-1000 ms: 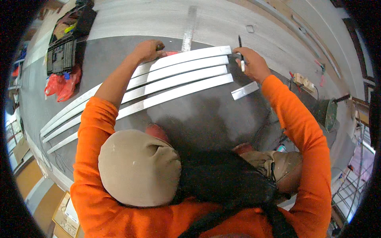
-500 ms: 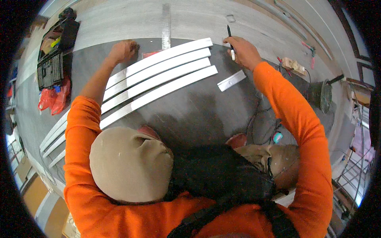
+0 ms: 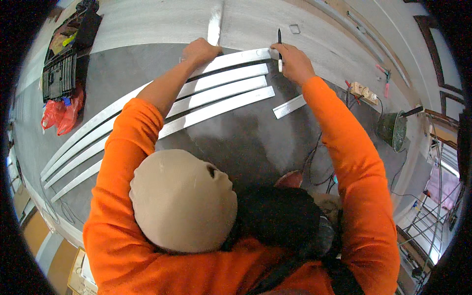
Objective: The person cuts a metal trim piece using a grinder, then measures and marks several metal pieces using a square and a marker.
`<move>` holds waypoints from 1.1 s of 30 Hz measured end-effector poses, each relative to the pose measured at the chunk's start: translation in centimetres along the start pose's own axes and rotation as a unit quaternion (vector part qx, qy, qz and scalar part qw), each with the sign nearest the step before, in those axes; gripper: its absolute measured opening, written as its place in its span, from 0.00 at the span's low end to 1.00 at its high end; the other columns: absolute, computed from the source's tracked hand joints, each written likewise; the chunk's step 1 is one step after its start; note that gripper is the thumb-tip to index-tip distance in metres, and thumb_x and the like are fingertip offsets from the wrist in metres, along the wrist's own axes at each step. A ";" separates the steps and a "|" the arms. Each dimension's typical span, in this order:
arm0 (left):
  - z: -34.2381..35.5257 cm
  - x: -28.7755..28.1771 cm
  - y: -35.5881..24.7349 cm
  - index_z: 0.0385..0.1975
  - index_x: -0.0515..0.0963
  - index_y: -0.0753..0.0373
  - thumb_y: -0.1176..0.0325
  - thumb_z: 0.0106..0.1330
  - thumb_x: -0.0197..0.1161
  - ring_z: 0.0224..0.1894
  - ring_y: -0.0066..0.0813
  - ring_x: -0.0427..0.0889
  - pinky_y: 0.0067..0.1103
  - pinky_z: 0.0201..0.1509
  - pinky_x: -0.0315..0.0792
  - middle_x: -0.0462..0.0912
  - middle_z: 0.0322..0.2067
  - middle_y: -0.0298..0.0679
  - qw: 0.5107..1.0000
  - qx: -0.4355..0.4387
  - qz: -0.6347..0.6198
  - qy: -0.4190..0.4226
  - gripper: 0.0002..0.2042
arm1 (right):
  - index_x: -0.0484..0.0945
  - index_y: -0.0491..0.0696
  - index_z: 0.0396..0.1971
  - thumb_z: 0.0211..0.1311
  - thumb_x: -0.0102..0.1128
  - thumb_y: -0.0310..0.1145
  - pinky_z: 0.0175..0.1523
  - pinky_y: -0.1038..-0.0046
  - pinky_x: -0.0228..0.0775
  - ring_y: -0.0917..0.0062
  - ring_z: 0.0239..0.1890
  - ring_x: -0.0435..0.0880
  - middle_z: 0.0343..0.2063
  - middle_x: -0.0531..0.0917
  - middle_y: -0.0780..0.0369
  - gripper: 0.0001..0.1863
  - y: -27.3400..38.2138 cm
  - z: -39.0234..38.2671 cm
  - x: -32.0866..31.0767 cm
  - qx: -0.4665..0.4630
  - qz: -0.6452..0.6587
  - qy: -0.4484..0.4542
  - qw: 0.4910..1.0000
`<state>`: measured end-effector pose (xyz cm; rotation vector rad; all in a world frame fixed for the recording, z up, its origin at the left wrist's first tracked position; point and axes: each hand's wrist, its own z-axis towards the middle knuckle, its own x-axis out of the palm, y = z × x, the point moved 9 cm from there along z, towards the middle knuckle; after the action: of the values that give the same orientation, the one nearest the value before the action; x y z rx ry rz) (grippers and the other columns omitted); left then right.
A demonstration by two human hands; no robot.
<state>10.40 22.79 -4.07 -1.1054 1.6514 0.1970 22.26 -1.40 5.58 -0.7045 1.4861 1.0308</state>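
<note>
Top strip (image 3: 243,55): long white metal piece lying on the grey floor (image 3: 236,142), farthest from the person of four similar strips. Long axis runs near-left to far-right; right end points right and slightly away from the person, left end back toward them. It looks bowed, but the lens bends edges here.

Left hand (image 3: 201,51): at the top strip's far edge, left of its right end. Fingers bunched together; can't tell if they're gripping the strip or just resting there.

Right hand (image 3: 293,63): at the top strip's right end, fingers clamped on a slim black-and-white marker (image 3: 280,38). Marker's long axis runs away from the person, black tip pointing away, white end toward them. Can't tell if the fingers also touch the strip.

Other three strips (image 3: 221,108): on the near side of the top strip, spread side by side, roughly parallel to it.

Short metal piece (image 3: 288,106): near side of the top strip, off its right end, axis slanting the same way; its right end is hidden by the sleeve.

Straightedge (image 3: 215,24): beyond the top strip, axis roughly crosswise to it, near end at the left hand.

Red bag (image 3: 64,115): well left of the top strip's right end, on its far side.

Bucket (image 3: 392,130): well right of the top strip, tilted.
</note>
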 end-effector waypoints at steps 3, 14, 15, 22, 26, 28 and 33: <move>1.7 -3.6 2.5 0.46 0.80 0.71 0.47 0.55 0.64 0.48 0.54 0.83 0.39 0.54 0.75 0.84 0.44 0.58 0.986 0.019 -0.079 -0.147 0.30 | 0.75 0.51 0.54 0.53 0.61 0.22 0.59 0.59 0.72 0.59 0.55 0.79 0.52 0.81 0.58 0.25 0.5 1.7 1.7 -0.025 0.007 0.010 1.000; -1.9 -6.8 7.8 0.51 0.76 0.74 0.52 0.59 0.58 0.45 0.47 0.84 0.35 0.53 0.74 0.84 0.43 0.56 0.994 0.011 -0.050 0.101 0.29 | 0.80 0.57 0.53 0.59 0.59 0.26 0.58 0.64 0.74 0.61 0.52 0.83 0.48 0.85 0.57 0.20 -5.0 5.3 6.2 0.138 0.189 0.046 0.971; -3.3 -6.5 8.1 0.52 0.76 0.73 0.53 0.58 0.59 0.44 0.46 0.84 0.35 0.53 0.74 0.84 0.44 0.55 0.994 0.016 -0.031 0.103 0.29 | 0.79 0.55 0.52 0.61 0.57 0.26 0.58 0.65 0.73 0.63 0.52 0.83 0.48 0.85 0.58 0.19 -5.0 5.3 6.2 0.128 0.190 0.055 0.972; -5.5 -6.1 14.6 0.51 0.76 0.73 0.58 0.58 0.63 0.43 0.43 0.84 0.32 0.51 0.76 0.84 0.43 0.54 0.995 0.047 -0.050 0.074 0.26 | 0.81 0.51 0.48 0.63 0.57 0.32 0.58 0.68 0.72 0.67 0.49 0.84 0.45 0.86 0.59 0.14 -3.9 5.0 7.3 0.086 0.246 0.106 0.960; -6.7 -8.9 14.2 0.47 0.76 0.73 0.61 0.63 0.67 0.33 0.35 0.83 0.30 0.40 0.77 0.84 0.35 0.46 0.985 0.020 -0.148 0.085 0.21 | 0.83 0.57 0.47 0.62 0.60 0.40 0.54 0.66 0.75 0.64 0.48 0.85 0.43 0.87 0.58 0.15 -5.3 4.1 5.8 0.127 0.233 0.052 0.963; -9.0 -13.1 11.0 0.45 0.76 0.71 0.62 0.64 0.69 0.28 0.31 0.80 0.28 0.35 0.77 0.82 0.31 0.41 0.976 0.004 -0.194 0.102 0.18 | 0.83 0.57 0.48 0.63 0.58 0.42 0.53 0.65 0.76 0.65 0.47 0.85 0.43 0.87 0.59 0.15 -4.6 4.2 1.8 0.133 0.157 0.014 0.979; -13.5 -15.6 0.9 0.38 0.74 0.66 0.54 0.70 0.62 0.27 0.24 0.77 0.24 0.32 0.72 0.80 0.28 0.36 0.973 0.021 -0.187 0.134 0.17 | 0.81 0.39 0.30 0.62 0.54 0.55 0.46 0.55 0.76 0.50 0.40 0.84 0.32 0.84 0.45 0.28 -3.4 5.6 -10.4 0.049 0.035 -0.066 0.996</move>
<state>0.26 23.65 13.94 -1.4333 1.6346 -0.2396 29.70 0.92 15.14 -0.5089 1.4451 1.0307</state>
